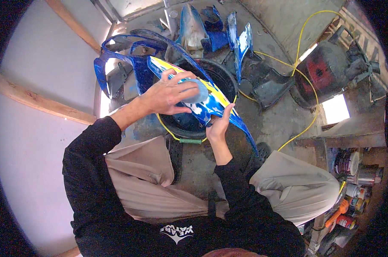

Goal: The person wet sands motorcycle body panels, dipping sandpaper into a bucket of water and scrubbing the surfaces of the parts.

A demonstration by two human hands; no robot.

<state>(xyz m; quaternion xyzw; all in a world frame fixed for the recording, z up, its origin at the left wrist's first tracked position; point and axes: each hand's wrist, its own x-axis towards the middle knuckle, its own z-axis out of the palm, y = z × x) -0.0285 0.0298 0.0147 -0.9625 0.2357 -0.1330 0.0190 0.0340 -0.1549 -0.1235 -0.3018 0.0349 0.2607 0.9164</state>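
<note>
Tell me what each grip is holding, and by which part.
Left grip: a grey-blue pad, by its left part, from above. Right grip: the blue, white and yellow panel, by its near edge.

Pale wall panels (35, 141), wooden beams (44, 101) left; grey stained floor (194, 165); wooden shelf (357, 140) right.

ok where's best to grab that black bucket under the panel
Likely by the green grip on its yellow handle, coming from the near side: the handle curves round the near edge of the black bucket, its grip clear of the panel above.
</note>
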